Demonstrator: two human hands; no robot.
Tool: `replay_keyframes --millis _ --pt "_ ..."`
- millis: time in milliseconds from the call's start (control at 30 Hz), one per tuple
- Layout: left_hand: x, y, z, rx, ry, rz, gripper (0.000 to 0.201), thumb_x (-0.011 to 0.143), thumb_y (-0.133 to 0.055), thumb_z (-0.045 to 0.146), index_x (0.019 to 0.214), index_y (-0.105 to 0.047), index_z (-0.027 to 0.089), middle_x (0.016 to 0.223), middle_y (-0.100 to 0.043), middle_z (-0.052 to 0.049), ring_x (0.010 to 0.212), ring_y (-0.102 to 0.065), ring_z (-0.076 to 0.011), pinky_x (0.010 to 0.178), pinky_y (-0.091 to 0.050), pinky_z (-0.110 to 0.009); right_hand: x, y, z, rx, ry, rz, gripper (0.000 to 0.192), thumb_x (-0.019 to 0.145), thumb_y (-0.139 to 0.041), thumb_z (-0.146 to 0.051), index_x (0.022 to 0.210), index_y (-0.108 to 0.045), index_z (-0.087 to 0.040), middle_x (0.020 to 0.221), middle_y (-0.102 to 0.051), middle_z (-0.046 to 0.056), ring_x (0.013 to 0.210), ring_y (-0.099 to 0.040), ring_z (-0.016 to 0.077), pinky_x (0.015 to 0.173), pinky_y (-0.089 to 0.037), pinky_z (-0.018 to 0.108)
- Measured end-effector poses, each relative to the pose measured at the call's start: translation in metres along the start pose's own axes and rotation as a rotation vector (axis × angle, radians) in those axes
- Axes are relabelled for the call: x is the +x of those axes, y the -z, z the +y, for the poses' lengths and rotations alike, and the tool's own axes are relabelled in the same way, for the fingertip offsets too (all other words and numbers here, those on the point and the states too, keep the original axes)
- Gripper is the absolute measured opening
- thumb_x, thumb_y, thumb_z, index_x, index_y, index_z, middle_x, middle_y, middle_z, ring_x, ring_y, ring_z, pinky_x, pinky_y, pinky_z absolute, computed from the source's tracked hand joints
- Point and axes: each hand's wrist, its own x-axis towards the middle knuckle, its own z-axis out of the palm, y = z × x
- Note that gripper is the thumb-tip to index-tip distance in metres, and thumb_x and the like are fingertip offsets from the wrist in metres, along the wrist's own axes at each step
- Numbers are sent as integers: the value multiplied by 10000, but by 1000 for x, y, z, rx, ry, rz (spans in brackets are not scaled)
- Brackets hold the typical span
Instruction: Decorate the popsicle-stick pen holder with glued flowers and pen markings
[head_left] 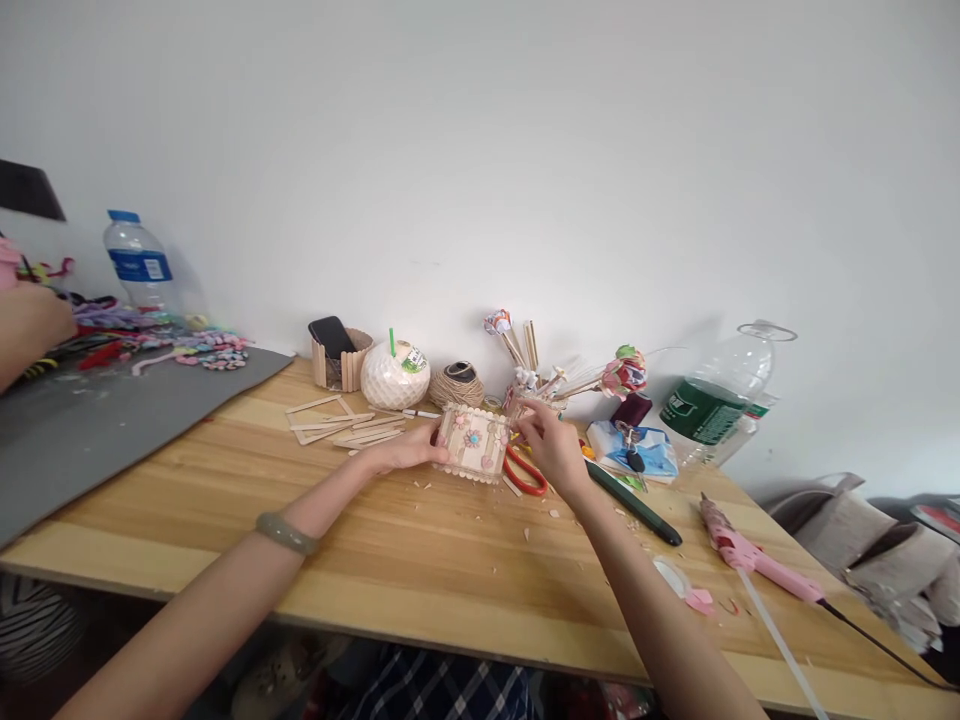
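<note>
Far left: another person's hand is resting at the edge of a grey mat, beside a heap of coloured pipe cleaners and a water bottle standing against the wall.

On the wooden table: loose craft sticks are lying flat, near a small stick-walled holder with a phone in it, a white coconut with a green straw, and a ball of twine.

Centre: the left hand, a green bangle sitting on its wrist, is gripping the left end of a small stick box decorated with flowers, which is standing on the table. The right hand is closing its fingers on the box's right end, so both hands are holding it between them.

Just right of the box: red-handled scissors are lying partly under the right hand, with a jar of paper flowers behind.

Further right: a dark green pen-like tool, a tissue pack, a tilted clear bottle and a pink glue gun are lying well apart from the hands.
</note>
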Motion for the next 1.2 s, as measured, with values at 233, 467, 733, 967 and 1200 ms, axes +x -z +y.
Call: replay_keyframes --millis 233,467,733,967,1200 --pt "1 -5 -7 33 -13 28 386 857 -559 264 1224 -478 175 1267 -492 -100 1092 -520 -267 894 -443 -494 -14 4 -12 -21 -68 -18 175 905 -515 -289 938 -599 -140 892 -630 26 744 -613 128 684 -525 308" --pt "2 -9 -2 96 -51 49 404 847 -573 249 1232 -472 179 1293 -469 -102 1123 -496 -278 911 -428 -508 -13 17 -33 -160 -133 -100 158 905 -517 -261 904 -606 -130 843 -637 14 734 -618 128 692 -520 314" --pt "3 -11 -2 177 -88 61 367 850 -569 265 1198 -500 168 1259 -499 -99 1097 -516 -268 900 -435 -497 -10 18 -58 -408 -211 -192 170 915 -496 -259 963 -607 -139 948 -640 38 850 -617 162 762 -504 361" --pt "4 -12 -1 224 -119 98 359 855 -562 276 1191 -506 165 1241 -515 -96 1081 -527 -264 893 -442 -490 4 23 -74 -590 -276 -316 200 915 -492 -297 968 -598 -136 950 -632 44 844 -613 167 758 -501 369" --pt "3 -12 -5 253 -76 181 381 858 -556 278 1217 -483 172 1267 -490 -101 1093 -517 -269 892 -443 -494 19 23 -88 -655 -331 -374 213 898 -526 -296 1019 -583 -130 998 -617 57 862 -611 172 754 -514 367"
